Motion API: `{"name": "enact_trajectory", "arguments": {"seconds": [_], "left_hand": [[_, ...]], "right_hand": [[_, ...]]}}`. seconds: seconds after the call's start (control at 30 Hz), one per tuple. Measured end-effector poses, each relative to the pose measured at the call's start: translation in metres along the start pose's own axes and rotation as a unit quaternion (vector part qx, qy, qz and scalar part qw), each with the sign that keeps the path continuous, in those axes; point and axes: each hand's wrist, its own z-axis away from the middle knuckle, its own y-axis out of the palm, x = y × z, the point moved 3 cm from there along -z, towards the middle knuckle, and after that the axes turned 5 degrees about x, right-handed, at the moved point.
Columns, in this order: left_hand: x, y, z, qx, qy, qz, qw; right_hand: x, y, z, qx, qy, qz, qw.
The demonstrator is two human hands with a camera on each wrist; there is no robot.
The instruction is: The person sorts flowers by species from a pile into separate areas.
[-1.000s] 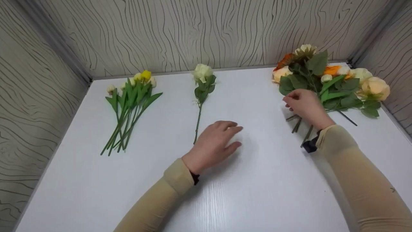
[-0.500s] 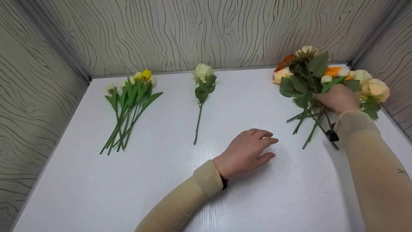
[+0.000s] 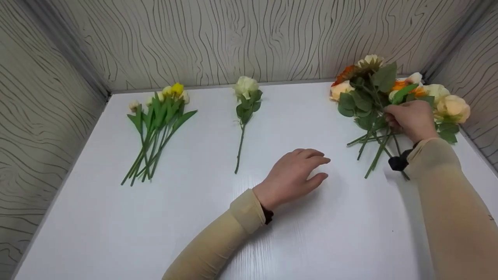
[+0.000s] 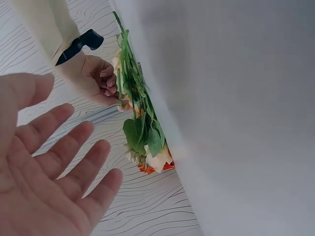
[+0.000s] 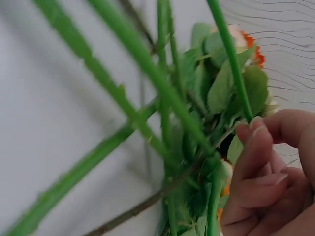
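Observation:
My right hand (image 3: 413,118) is at the mixed flower pile (image 3: 362,101) on the right of the table, pinching the smooth green stem (image 5: 232,61) of a tulip between thumb and forefinger. A long green leaf (image 3: 404,93) shows just above that hand; which bud belongs to the stem is unclear. Crossing stems lie below and left of the fingers in the right wrist view. My left hand (image 3: 291,175) hovers over the middle of the table with relaxed, spread fingers, holding nothing; its palm (image 4: 44,196) faces the left wrist camera.
One pale rose (image 3: 246,87) with a leafy stem lies at the back middle of the white table (image 3: 116,233). Left of it is a bunch of yellow and white tulips (image 3: 159,112), stems crossed. Patterned panels (image 3: 202,42) wall the back and sides.
My right hand has moved right into the flower pile and now pinches a stem there, and the long leaf has lifted slightly. My left hand has shifted right, away from the lone rose.

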Motion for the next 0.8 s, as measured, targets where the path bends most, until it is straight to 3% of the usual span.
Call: {"name": "enact_trajectory", "arguments": {"seconds": [0.1, 0.17, 0.3, 0.4, 0.5, 0.63, 0.8], "left_hand": [[0.006, -0.007, 0.002, -0.017, -0.038, 0.057, 0.9975], [0.01, -0.014, 0.003, -0.025, -0.07, 0.111, 0.9911], [0.02, -0.025, 0.005, -0.043, -0.128, 0.229, 0.964], [0.028, -0.031, 0.008, -0.055, -0.158, 0.289, 0.9425], [0.033, -0.034, 0.008, -0.062, -0.17, 0.328, 0.9272], [0.039, -0.037, 0.008, -0.078, -0.167, 0.36, 0.9143], [0.045, -0.042, 0.009, -0.095, -0.17, 0.379, 0.9048]], "right_hand": [[0.008, 0.01, 0.006, -0.012, -0.027, -0.065, 0.9975], [0.015, 0.023, 0.01, -0.013, -0.051, -0.11, 0.9926], [0.036, 0.058, 0.025, 0.005, -0.108, -0.196, 0.9747], [0.055, 0.088, 0.039, 0.028, -0.158, -0.235, 0.9585], [0.075, 0.114, 0.053, 0.051, -0.216, -0.247, 0.9431], [0.094, 0.14, 0.066, 0.063, -0.277, -0.251, 0.9255], [0.099, 0.156, 0.071, 0.067, -0.3, -0.262, 0.9149]]}}
